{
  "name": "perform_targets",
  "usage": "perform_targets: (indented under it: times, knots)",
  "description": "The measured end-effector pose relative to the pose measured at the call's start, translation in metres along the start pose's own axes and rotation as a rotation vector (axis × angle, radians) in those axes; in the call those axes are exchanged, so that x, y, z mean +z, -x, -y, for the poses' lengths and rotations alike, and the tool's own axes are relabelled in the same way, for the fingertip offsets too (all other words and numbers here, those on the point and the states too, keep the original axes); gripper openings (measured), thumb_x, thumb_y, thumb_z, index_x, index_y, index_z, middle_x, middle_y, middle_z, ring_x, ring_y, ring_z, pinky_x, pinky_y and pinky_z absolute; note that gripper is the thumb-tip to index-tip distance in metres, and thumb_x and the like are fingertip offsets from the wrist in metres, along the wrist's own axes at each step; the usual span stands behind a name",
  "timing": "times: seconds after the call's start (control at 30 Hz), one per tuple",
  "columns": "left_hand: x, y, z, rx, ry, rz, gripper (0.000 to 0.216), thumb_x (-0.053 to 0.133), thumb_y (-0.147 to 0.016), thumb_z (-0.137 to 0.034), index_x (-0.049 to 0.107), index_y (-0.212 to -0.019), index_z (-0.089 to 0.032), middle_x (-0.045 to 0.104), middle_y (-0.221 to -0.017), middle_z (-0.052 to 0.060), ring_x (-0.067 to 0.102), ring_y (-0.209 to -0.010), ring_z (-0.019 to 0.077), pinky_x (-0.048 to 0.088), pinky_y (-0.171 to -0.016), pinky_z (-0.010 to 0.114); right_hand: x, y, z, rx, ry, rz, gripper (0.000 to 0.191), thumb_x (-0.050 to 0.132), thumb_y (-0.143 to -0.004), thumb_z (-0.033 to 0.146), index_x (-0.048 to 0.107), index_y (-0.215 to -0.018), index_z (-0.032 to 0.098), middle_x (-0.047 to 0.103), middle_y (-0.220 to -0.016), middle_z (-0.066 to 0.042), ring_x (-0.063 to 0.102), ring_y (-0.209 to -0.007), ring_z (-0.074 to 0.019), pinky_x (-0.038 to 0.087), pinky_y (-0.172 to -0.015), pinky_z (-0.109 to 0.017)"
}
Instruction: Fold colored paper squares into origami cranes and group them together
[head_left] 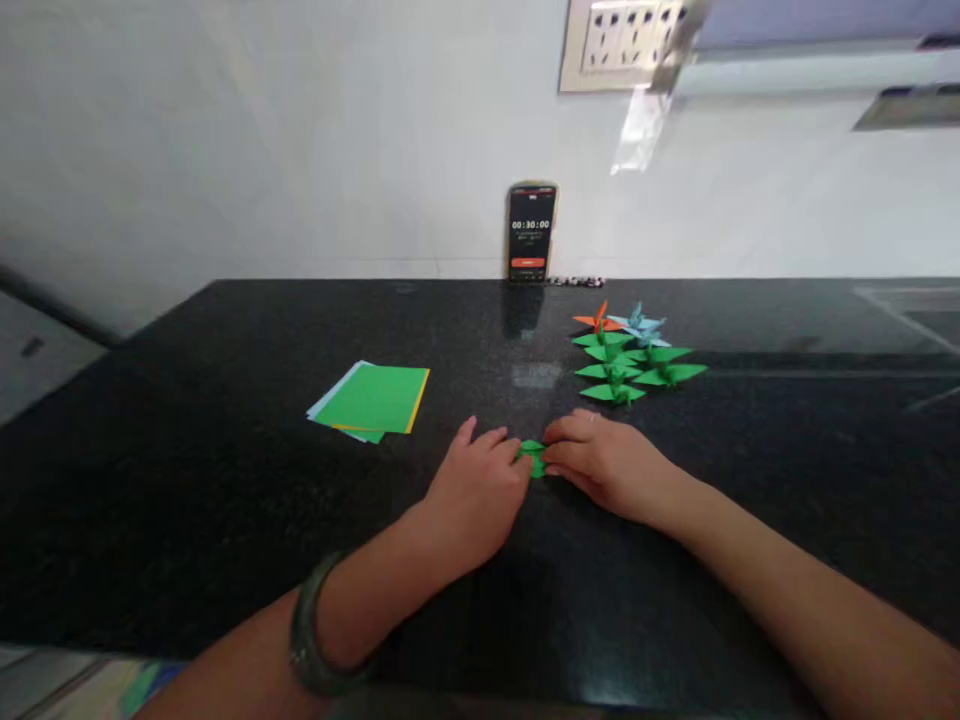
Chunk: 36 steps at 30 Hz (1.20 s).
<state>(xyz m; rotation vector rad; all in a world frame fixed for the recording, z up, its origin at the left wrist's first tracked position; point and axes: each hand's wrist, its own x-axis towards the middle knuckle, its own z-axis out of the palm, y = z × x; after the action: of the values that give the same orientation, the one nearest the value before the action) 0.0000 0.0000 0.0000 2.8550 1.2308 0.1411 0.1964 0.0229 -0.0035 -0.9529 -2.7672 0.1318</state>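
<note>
A small folded piece of green origami paper point(532, 458) lies on the dark countertop between my two hands. My left hand point(480, 490) pinches its left side, with the other fingers curled over the counter. From the right, my right hand point(607, 460) has its fingertips closed on the paper's other edge and covers part of it. Beyond my right hand sits a cluster of folded paper cranes: several green cranes point(613, 385), an orange crane point(598, 321) and light blue cranes point(637, 322).
Left of my hands rests a stack of square paper sheets point(371, 398), green on top with yellow and light blue edges showing. A phone point(531, 232) displaying a timer leans on the white wall, a patterned strap point(577, 282) beside it. Sockets point(626, 38) are mounted above.
</note>
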Motion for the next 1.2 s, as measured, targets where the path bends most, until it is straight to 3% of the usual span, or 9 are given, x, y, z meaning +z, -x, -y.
perform_targets:
  times: [0.27, 0.6, 0.77, 0.93, 1.1, 1.2]
  knots:
    - [-0.007, -0.008, 0.005, -0.105, 0.08, -0.012, 0.016, 0.054, -0.08, -0.024, 0.06, -0.092, -0.018, 0.067, -0.093, 0.006, 0.059, -0.094, 0.0219, 0.033, -0.095, 0.047, -0.001, -0.002, 0.003, 0.007, 0.065, 0.016, 0.022, 0.042, -0.088, 0.015, 0.063, -0.085, 0.013, 0.062, -0.091, -0.01, 0.055, -0.083, -0.0177, 0.044, -0.074, -0.028]
    - [-0.001, -0.012, 0.013, -0.061, 0.079, -0.026, 0.014, 0.046, -0.083, -0.018, 0.059, -0.078, -0.017, 0.065, -0.081, 0.004, 0.059, -0.082, 0.0194, 0.038, -0.089, 0.042, 0.002, -0.009, 0.007, 0.072, 0.05, 0.012, 0.019, 0.043, -0.087, 0.017, 0.062, -0.082, 0.016, 0.057, -0.088, -0.009, 0.049, -0.08, -0.0185, 0.042, -0.072, -0.03]
    - [-0.003, -0.012, 0.01, -0.063, 0.107, -0.03, 0.008, 0.054, -0.079, -0.023, 0.059, -0.082, -0.017, 0.065, -0.085, 0.004, 0.059, -0.085, 0.0204, 0.039, -0.089, 0.043, 0.005, -0.009, 0.008, 0.161, -0.154, -0.06, 0.017, 0.04, -0.087, 0.016, 0.056, -0.081, 0.013, 0.053, -0.086, -0.009, 0.048, -0.083, -0.0183, 0.042, -0.077, -0.032]
    - [-0.004, -0.012, 0.012, -0.066, 0.131, -0.105, 0.014, 0.049, -0.082, -0.021, 0.062, -0.08, -0.017, 0.066, -0.084, 0.005, 0.059, -0.084, 0.0198, 0.042, -0.084, 0.037, 0.003, -0.004, 0.004, 0.208, -0.404, -0.134, 0.017, 0.039, -0.088, 0.017, 0.052, -0.077, 0.016, 0.051, -0.078, -0.005, 0.049, -0.077, -0.0149, 0.041, -0.073, -0.028]
    - [-0.004, -0.013, 0.013, -0.166, 0.277, -0.102, 0.02, 0.045, -0.084, -0.022, 0.064, -0.079, -0.016, 0.066, -0.079, 0.004, 0.059, -0.078, 0.0171, 0.044, -0.072, 0.029, -0.001, -0.003, 0.002, 0.188, -0.466, -0.221, 0.014, 0.051, -0.084, 0.027, 0.058, -0.091, 0.016, 0.058, -0.084, -0.005, 0.051, -0.08, -0.0155, 0.04, -0.074, -0.029]
    - [-0.005, -0.013, 0.011, -0.236, 0.438, -0.062, 0.022, 0.045, -0.084, -0.024, 0.064, -0.076, -0.018, 0.066, -0.074, 0.002, 0.059, -0.073, 0.0148, 0.043, -0.067, 0.025, -0.001, -0.004, 0.003, 0.185, -0.473, -0.208, 0.011, 0.051, -0.084, 0.023, 0.06, -0.085, 0.017, 0.059, -0.077, -0.003, 0.051, -0.075, -0.0145, 0.039, -0.07, -0.027]
